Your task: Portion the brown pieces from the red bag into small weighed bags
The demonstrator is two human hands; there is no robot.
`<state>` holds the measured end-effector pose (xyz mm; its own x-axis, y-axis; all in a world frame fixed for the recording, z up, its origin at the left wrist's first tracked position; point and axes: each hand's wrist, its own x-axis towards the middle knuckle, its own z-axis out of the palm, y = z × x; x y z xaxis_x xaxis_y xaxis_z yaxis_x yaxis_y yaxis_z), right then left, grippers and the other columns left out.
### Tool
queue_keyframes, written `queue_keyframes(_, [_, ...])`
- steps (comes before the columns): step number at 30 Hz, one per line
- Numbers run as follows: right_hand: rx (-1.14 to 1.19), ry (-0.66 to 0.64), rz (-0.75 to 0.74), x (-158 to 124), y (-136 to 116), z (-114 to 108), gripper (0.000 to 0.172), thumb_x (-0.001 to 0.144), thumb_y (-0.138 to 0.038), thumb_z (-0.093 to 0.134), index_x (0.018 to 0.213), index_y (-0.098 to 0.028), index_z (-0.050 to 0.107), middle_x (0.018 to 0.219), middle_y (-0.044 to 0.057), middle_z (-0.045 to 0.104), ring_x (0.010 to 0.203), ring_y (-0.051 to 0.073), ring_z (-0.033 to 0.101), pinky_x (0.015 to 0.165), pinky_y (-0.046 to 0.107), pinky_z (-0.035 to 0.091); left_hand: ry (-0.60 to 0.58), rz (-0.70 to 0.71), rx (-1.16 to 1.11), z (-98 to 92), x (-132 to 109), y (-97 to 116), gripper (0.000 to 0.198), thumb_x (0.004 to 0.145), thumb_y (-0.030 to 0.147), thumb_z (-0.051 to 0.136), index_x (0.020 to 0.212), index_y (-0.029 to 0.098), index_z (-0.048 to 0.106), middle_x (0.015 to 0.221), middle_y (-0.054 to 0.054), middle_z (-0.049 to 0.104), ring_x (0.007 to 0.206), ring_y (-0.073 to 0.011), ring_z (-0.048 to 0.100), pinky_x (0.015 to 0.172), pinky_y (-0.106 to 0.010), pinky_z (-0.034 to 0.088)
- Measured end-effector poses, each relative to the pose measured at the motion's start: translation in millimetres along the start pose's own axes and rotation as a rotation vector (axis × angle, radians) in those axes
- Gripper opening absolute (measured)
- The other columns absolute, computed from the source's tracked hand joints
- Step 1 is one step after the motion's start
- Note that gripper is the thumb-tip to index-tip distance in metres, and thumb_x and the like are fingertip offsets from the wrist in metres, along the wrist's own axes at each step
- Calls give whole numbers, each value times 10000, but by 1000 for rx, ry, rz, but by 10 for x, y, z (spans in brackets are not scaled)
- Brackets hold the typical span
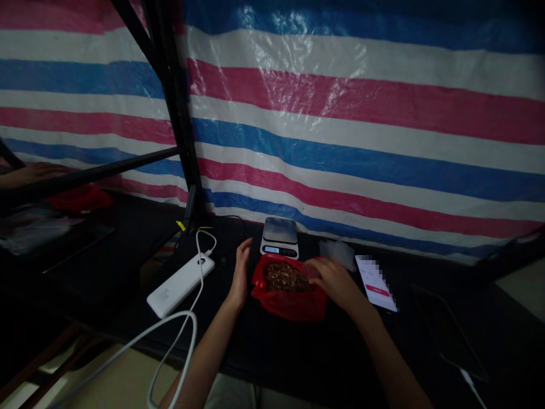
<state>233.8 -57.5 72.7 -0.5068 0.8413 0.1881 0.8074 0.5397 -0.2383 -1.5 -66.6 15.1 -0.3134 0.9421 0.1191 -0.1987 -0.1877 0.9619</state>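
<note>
A red plastic bag point(293, 307) stands with its mouth spread wide on the black table. Inside it lies a heap of small brown pieces point(285, 277), too small and dark to name. My right hand point(332, 279) reaches over the bag's right rim, fingers bent and closed around what looks like a small clear plastic bag point(310, 271). To the left, my left hand point(241, 275) is held on edge with its fingers stretched out, apart from the red bag and holding nothing. Just behind the red bag sits a small kitchen scale point(280, 236) with a lit display.
Clear plastic bags point(337, 253) lie behind my right hand, beside a lit phone point(377, 284). A dark tablet-like device point(447, 329) rests at right. At left are a white power bank point(181, 284) and its looping white cable point(193, 335). A black metal post point(176, 113) stands behind; striped sheeting hangs beyond.
</note>
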Motion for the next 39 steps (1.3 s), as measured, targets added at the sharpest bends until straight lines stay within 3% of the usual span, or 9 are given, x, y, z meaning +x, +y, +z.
queue_keyframes(4, [-64,-11,-21,-1,-66,60,349,644,-96,633,970,-213,593,924,83,637,873,256,575,789,378,411,103,-204,64,-12,-449,-189,543,719,435,561,1191,203,422,1330,-88,348,1256,-240,261,1027,-364,216])
queue_keyframes(7, [27,-5,-40,5,-79,137,362,654,-98,618,989,-233,585,958,62,630,901,239,571,794,356,423,72,-252,-26,90,-573,-265,569,683,397,615,1184,198,432,1312,-94,381,1232,-239,318,1006,-335,277])
queue_keyframes(13, [128,-10,-73,-5,-133,241,394,680,-114,590,1053,-235,558,1091,47,587,1026,217,520,885,363,395,24,-204,-168,271,-571,-169,518,683,349,619,1155,205,465,1251,-86,472,1156,-226,432,951,-311,357])
queue_keyframes(19, [193,13,0,-18,-195,356,400,680,-148,598,1070,-228,555,1118,61,573,1045,221,512,909,378,383,-32,-218,-347,361,-581,-115,536,706,376,589,1184,214,411,1176,-104,540,1064,-224,521,893,-334,413])
queue_keyframes(26, [478,117,151,-2,-203,521,332,663,-148,581,986,-223,607,1005,47,638,942,214,580,863,382,432,29,-260,-366,326,-547,-170,529,715,463,548,1168,220,421,1162,-106,547,1046,-235,534,832,-326,451])
queue_keyframes(31, [518,173,143,-16,-224,593,382,639,-120,580,1008,-219,605,1036,55,630,978,219,568,890,400,420,3,-300,-424,386,-547,-106,511,716,494,516,1145,229,432,1164,-108,539,1028,-229,545,780,-316,466])
queue_keyframes(35, [564,225,173,-11,-228,666,392,610,-118,600,991,-209,615,1043,67,629,995,232,562,915,423,399,29,-246,-426,421,-529,-79,490,704,521,496,1091,221,469,1140,-117,552,1032,-225,541,792,-318,454])
queue_keyframes(39, [810,216,227,-16,-218,693,348,605,-187,640,952,-211,612,948,47,663,880,221,616,827,409,470,100,-191,-412,309,-495,-103,398,746,458,474,1053,206,464,1127,-116,553,1045,-207,528,832,-327,435])
